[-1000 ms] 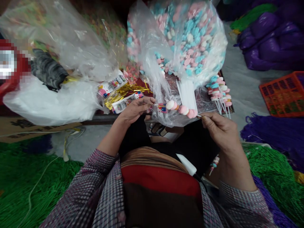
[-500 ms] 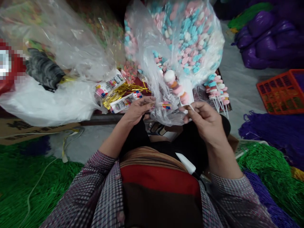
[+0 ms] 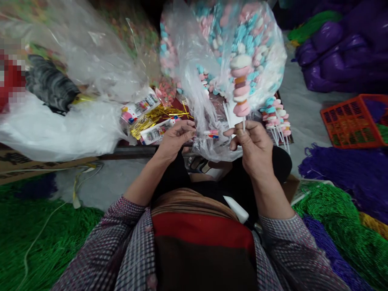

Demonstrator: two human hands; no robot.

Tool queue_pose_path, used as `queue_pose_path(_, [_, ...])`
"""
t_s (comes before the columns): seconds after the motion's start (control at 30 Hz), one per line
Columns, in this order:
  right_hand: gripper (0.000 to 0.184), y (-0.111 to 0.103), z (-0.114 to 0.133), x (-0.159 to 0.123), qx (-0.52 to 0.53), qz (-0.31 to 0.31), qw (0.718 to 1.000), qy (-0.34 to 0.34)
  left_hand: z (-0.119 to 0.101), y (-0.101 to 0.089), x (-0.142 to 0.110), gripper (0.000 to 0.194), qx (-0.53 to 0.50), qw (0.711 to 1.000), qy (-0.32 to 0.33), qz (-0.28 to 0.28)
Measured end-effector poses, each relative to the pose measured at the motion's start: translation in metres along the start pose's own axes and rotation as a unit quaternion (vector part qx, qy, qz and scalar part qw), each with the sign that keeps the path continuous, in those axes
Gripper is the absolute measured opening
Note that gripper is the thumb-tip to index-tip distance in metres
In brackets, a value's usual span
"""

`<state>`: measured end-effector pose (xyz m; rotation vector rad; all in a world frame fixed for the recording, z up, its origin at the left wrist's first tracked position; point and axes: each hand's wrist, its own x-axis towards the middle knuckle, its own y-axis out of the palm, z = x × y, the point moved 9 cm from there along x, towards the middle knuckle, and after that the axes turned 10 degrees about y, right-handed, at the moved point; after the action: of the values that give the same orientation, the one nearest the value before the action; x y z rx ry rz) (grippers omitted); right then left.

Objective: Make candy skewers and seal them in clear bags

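Note:
My right hand (image 3: 253, 139) pinches the white stick of a marshmallow skewer (image 3: 241, 87), which stands upright with pink, white and orange-brown pieces stacked on it. My left hand (image 3: 178, 137) has its thumb and fingers closed at the edge of a small clear plastic bag with a colourful print (image 3: 212, 134); the see-through film at the fingertips is hard to make out. Behind the skewer, a big clear bag of pink, blue and white marshmallows (image 3: 257, 48) leans over the table. White sticks (image 3: 227, 113) lie between my hands, just beyond them.
Finished-looking skewers (image 3: 275, 115) lie at the table's right end. Printed packets (image 3: 156, 131) and gold twist ties (image 3: 151, 117) are beside my left hand. Further left are a white plastic bag (image 3: 60, 129) and a grey patterned sleeve (image 3: 53, 83). An orange crate (image 3: 351, 121) stands right.
My right hand has turned the skewer from leaning left to upright and raised it slightly. My left hand has stayed nearly still.

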<state>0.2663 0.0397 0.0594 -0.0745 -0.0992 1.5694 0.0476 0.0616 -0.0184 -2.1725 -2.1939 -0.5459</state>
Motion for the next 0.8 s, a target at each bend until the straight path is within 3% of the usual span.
queue_pose_path(0.17, [0.035,0.016,-0.019,-0.001,-0.027,0.057,0.996,0.063,-0.008,0.005,-0.002,0.011,0.085,0.994,0.052,0.033])
queue_pose_path(0.27, [0.040,0.029,-0.022,-0.005,-0.074,0.106,0.990,0.055,-0.025,0.011,-0.002,0.010,0.144,0.979,0.125,0.072])
queue_pose_path(0.37, [0.041,0.043,-0.025,-0.014,-0.086,0.179,0.978,0.063,-0.034,0.011,-0.001,0.011,0.188,0.967,0.159,0.068])
queue_pose_path(0.47, [0.039,0.055,-0.032,-0.026,-0.038,0.256,0.960,0.104,-0.032,0.013,-0.003,0.011,0.190,0.968,0.154,0.059])
queue_pose_path(0.57, [0.040,0.064,-0.043,-0.035,0.029,0.308,0.938,0.153,-0.022,0.011,-0.006,0.006,0.145,0.984,0.098,0.039])
queue_pose_path(0.67, [0.041,0.062,-0.050,-0.032,0.102,0.292,0.931,0.192,-0.008,0.010,-0.010,0.009,0.097,0.995,0.020,0.029])
queue_pose_path(0.8, [0.038,0.036,-0.036,-0.018,0.140,0.190,0.954,0.185,-0.001,0.002,-0.010,0.023,-0.026,0.999,-0.037,-0.024])
